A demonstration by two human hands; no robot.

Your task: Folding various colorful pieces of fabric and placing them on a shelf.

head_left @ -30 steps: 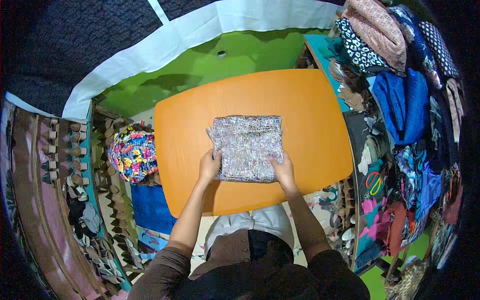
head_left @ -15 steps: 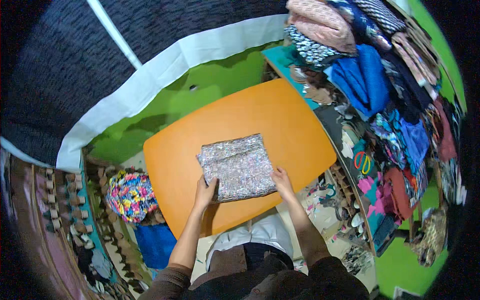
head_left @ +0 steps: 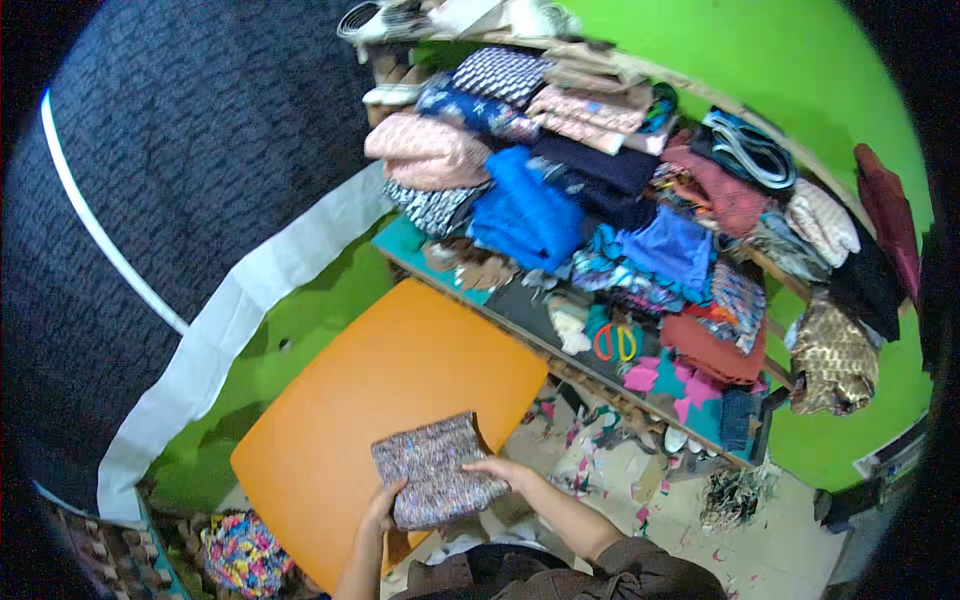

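Note:
A folded piece of speckled grey, multicoloured fabric (head_left: 432, 462) is between my two hands, over the near right edge of the orange table (head_left: 370, 370). My left hand (head_left: 384, 506) grips its lower left side, the thumb lying against the cloth. My right hand (head_left: 500, 472) holds its right side, thumb on top and the other fingers hidden underneath. The fabric looks tilted and lifted off the tabletop.
A long bench to the right carries heaped folded fabrics, including a bright blue cloth (head_left: 528, 215), and scissors (head_left: 614, 343) with red and yellow handles. Scraps litter the floor (head_left: 640, 490). A floral bundle (head_left: 245, 555) lies left of the table.
The view has swung right, showing more of the bench. The fabric, flat on the table before, is now raised near the table's edge in both hands, my right hand reaching further over it.

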